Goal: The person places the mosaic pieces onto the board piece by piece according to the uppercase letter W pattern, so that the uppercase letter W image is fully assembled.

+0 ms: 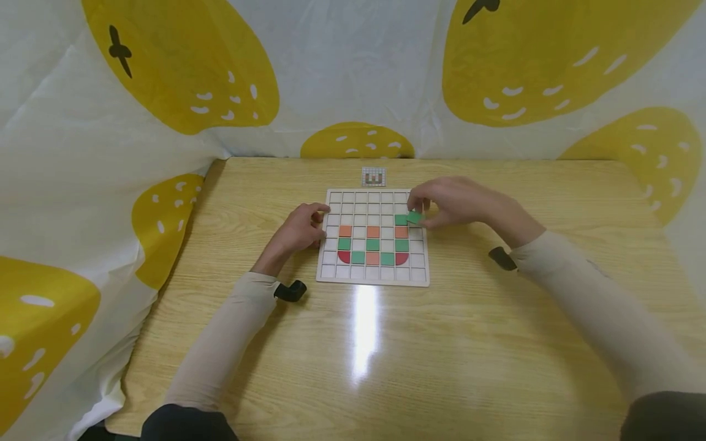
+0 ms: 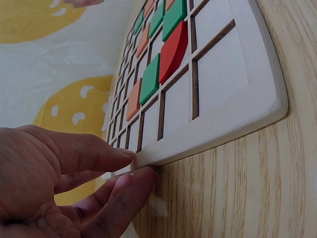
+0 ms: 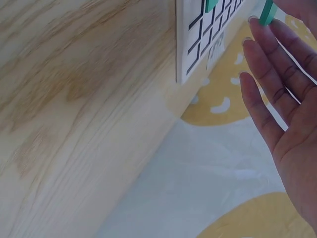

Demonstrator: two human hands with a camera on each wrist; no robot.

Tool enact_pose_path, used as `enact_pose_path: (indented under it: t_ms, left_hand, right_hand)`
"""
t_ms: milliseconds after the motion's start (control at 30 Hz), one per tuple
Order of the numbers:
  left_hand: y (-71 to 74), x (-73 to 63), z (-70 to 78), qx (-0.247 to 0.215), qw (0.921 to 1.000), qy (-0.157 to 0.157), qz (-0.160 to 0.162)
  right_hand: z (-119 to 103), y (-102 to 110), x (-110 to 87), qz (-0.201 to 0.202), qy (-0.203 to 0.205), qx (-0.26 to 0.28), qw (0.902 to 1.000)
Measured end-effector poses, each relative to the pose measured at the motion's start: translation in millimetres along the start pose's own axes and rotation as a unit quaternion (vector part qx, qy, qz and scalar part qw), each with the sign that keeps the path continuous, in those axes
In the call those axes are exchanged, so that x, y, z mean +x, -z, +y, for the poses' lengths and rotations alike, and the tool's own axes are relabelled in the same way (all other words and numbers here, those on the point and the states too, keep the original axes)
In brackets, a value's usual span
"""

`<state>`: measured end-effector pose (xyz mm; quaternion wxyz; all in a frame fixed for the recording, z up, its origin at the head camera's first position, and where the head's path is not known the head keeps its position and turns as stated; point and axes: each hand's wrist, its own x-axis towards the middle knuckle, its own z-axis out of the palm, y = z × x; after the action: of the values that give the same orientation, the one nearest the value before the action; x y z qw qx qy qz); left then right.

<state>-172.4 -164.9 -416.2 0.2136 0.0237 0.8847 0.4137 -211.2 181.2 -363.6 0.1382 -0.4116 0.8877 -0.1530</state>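
Observation:
A white grid board (image 1: 375, 283) lies on the table. Green, orange and red tiles fill some of its cells: red rounded pieces (image 1: 344, 257) end the lowest filled row, with green and orange tiles (image 1: 372, 258) between. A lone green tile (image 1: 401, 220) sits highest on the right. My left hand (image 1: 300, 228) holds the board's left edge, thumb on the rim (image 2: 148, 157) and fingers at its side. Over the board's right edge, my right hand (image 1: 455, 199) pinches a green square tile (image 1: 415, 217) that is tilted; the right wrist view shows this tile (image 3: 268, 12) between thumb and fingertips.
A small card (image 1: 374, 177) with a printed grid pattern lies just behind the board. The wooden table (image 1: 469, 343) ends at a hanging white cloth (image 1: 353, 67) with yellow shapes at the back and left. A bright reflection crosses the wood in front of the board.

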Motion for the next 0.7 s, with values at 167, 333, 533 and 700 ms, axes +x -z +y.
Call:
enact_pose_path:
  t_ms: [167, 333, 533, 700]
  left_hand:
    - [-0.5, 0.5, -0.2, -0.002, 1.0000, 0.002, 0.001]
    - [-0.7, 1.7, -0.8, -0.005, 1.0000, 0.005, 0.001]
    - [-0.3, 2.0, -0.4, -0.006, 1.0000, 0.007, -0.001]
    - [-0.4, 1.8, -0.4, -0.005, 1.0000, 0.005, -0.001]
  right_hand:
    - [-2, -1, 10.2, -0.003, 0.011, 0.006, 0.9999]
    - [-3, -3, 19.7, 0.002, 0.026, 0.004, 0.9997]
    - [-6, -5, 31.5, 0.000, 0.035, 0.007, 0.9994]
    - [-10, -6, 40.2, -0.005, 0.040, 0.004, 0.9992]
